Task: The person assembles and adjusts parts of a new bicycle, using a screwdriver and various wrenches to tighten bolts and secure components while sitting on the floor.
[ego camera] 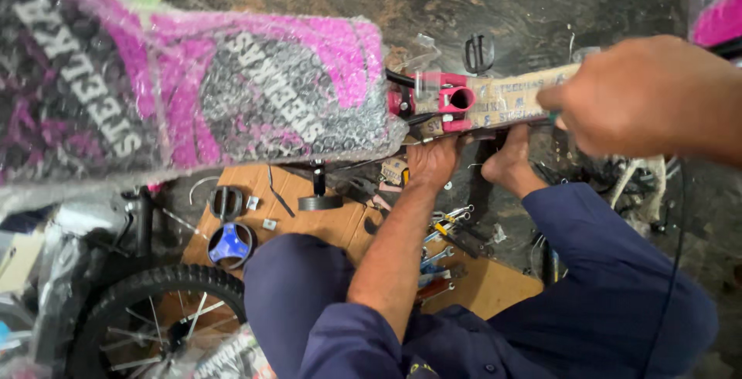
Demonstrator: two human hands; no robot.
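A bicycle frame (232, 93) wrapped in pink, grey and black bubble wrap lies across the view. At its right end is a pink clamp (456, 99), and a cardboard-wrapped tube (506, 99) runs on to the right. My left hand (433, 161) reaches up under the frame just below the clamp, its fingers hidden behind the frame. My right hand (645, 97), blurred, is closed around the right end of the cardboard-wrapped tube, and a small green tip shows under its fingers. My bare foot (510, 164) rests below the tube.
A sheet of cardboard (309, 224) on the dark floor holds several wrenches and pliers (447, 241), a blue-centred small wheel (230, 244), a black small wheel (320, 201) and a pedal (226, 201). A spoked tyre (147, 302) lies at lower left. Another pedal (479, 53) lies beyond the frame.
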